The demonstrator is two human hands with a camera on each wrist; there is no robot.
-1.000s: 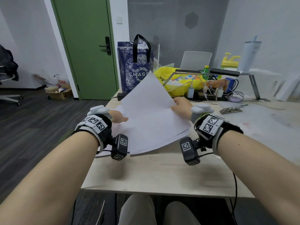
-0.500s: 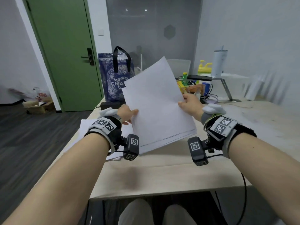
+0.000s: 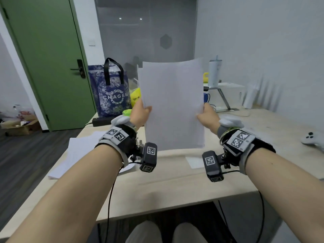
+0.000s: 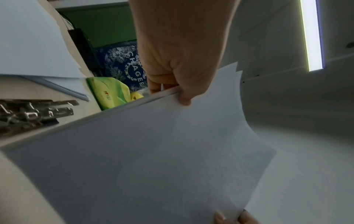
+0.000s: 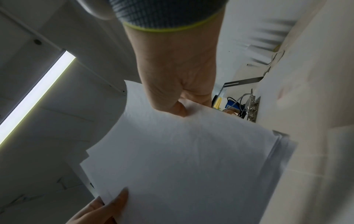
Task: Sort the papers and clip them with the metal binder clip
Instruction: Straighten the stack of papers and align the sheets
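Note:
A stack of white papers (image 3: 172,106) stands upright above the wooden table (image 3: 175,188), its bottom edge just over the tabletop. My left hand (image 3: 146,109) grips its left edge, thumb in front and fingers behind, as the left wrist view (image 4: 172,94) shows. My right hand (image 3: 200,116) pinches the right edge the same way (image 5: 189,109). The sheets' top corners are slightly staggered. A metal clip-like piece (image 5: 252,109) lies on the table beyond the papers; it is hidden in the head view. More loose sheets (image 3: 82,151) lie flat at the left.
A blue patterned bag (image 3: 112,92) and a black power brick (image 3: 101,121) stand at the back left. A white tumbler (image 3: 214,72) on a metal stand is at the back right, a white controller (image 3: 313,140) at the far right. A small white slip (image 3: 194,161) lies under the stack.
The stack went from slanting low over the table to upright and higher. Both hands shifted to its side edges, and the sheets now line up more squarely.

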